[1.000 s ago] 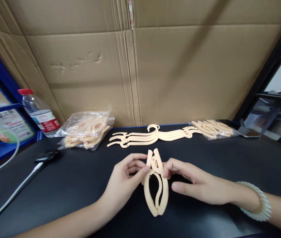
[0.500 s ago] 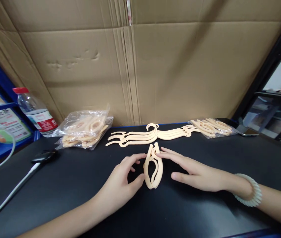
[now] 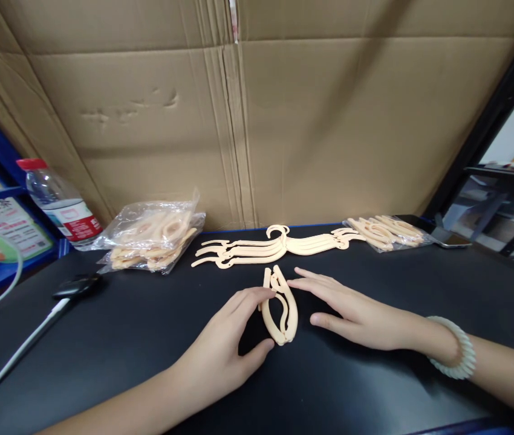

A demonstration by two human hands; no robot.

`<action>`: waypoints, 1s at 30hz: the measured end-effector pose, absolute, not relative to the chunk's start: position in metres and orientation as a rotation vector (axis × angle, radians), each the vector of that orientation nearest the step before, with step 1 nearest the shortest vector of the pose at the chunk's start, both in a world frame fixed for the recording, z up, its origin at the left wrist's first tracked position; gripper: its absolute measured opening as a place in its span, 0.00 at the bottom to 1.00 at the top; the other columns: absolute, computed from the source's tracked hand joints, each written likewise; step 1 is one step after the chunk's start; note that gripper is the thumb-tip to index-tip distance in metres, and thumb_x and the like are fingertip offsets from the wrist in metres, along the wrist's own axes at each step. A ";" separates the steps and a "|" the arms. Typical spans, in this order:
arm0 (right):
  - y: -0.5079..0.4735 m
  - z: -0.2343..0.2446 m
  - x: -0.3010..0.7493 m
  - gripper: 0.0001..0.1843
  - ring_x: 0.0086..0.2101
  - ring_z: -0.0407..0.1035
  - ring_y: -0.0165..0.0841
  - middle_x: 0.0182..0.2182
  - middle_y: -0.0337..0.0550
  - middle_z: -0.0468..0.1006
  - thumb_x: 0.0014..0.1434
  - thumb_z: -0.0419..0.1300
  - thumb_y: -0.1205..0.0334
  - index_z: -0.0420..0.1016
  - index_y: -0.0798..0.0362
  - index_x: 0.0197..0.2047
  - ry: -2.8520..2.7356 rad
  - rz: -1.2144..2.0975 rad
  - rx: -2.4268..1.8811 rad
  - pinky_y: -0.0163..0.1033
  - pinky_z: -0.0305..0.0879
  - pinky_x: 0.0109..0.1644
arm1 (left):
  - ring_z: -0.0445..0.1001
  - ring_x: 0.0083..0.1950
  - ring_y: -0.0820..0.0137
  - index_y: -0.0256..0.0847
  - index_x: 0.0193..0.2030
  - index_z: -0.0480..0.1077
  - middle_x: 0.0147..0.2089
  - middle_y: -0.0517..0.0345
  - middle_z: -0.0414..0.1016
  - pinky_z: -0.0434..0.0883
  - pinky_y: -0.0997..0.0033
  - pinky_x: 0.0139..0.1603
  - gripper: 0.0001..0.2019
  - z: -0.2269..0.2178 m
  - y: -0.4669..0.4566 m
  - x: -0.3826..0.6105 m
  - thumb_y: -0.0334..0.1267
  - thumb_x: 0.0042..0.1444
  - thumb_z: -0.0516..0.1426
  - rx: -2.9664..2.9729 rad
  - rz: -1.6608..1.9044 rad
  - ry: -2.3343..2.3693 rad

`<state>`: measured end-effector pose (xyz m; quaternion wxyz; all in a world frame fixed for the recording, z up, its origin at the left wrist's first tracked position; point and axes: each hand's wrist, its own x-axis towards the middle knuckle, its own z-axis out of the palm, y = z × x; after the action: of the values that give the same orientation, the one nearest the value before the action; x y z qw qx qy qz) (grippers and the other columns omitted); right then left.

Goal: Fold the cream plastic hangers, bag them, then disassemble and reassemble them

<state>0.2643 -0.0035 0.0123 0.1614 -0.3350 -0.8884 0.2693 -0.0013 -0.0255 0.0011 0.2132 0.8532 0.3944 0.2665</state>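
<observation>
A cream folding clothes hanger [image 3: 292, 311] lies folded on the black table before me, its two arms forming a narrow loop and its hook tucked between them. My left hand [image 3: 225, 335] has its fingers curled over the hanger's left arm; its thumb is at the lower end, near or touching it. To the right, my right hand [image 3: 348, 308] is open with fingers stretched, the index fingertip at or just beside the right arm. Behind lie several unfolded cream hangers [image 3: 309, 244], stacked together with their hooks pointing away.
Bagged hangers [image 3: 152, 235] sit at the back left, and another bag of hangers [image 3: 386, 232] at the back right. A bottle [image 3: 64, 205] with a red cap, a black device on a white cable [image 3: 34, 332] and a phone [image 3: 452, 238] are also here. Cardboard [image 3: 148, 121] stands behind.
The hanger's arms have spread further apart at the top, and its lower end has shifted slightly right. My left index finger has come over the left arm. The right hand has barely moved.
</observation>
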 end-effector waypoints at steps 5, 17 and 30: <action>-0.004 0.011 0.262 0.29 0.68 0.40 0.39 0.69 0.44 0.53 0.69 0.47 0.51 0.51 0.48 0.70 -2.578 0.723 -0.970 0.53 0.44 0.70 | 0.66 0.63 0.61 0.45 0.61 0.59 0.62 0.51 0.67 0.64 0.57 0.64 0.27 0.003 -0.025 -0.002 0.29 0.55 0.58 2.381 0.704 1.073; 0.082 -0.021 0.339 0.21 0.55 0.68 0.47 0.55 0.53 0.74 0.66 0.50 0.55 0.68 0.53 0.58 -2.352 -0.155 -1.080 0.59 0.64 0.59 | 0.69 0.58 0.62 0.40 0.58 0.64 0.56 0.50 0.70 0.66 0.59 0.61 0.25 0.007 -0.015 -0.012 0.26 0.52 0.57 2.309 0.748 1.107; 0.079 -0.019 0.324 0.12 0.44 0.69 0.43 0.41 0.50 0.73 0.64 0.53 0.55 0.73 0.50 0.43 -2.395 -0.075 -1.039 0.51 0.68 0.49 | 0.68 0.58 0.62 0.40 0.58 0.64 0.57 0.49 0.70 0.65 0.59 0.61 0.24 0.005 -0.015 -0.012 0.27 0.53 0.58 2.311 0.761 1.089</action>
<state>0.3245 0.0794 -0.0192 0.2617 -0.3839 -0.8851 -0.0277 -0.0116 -0.0147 0.0050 0.2356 0.8425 0.3971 0.2775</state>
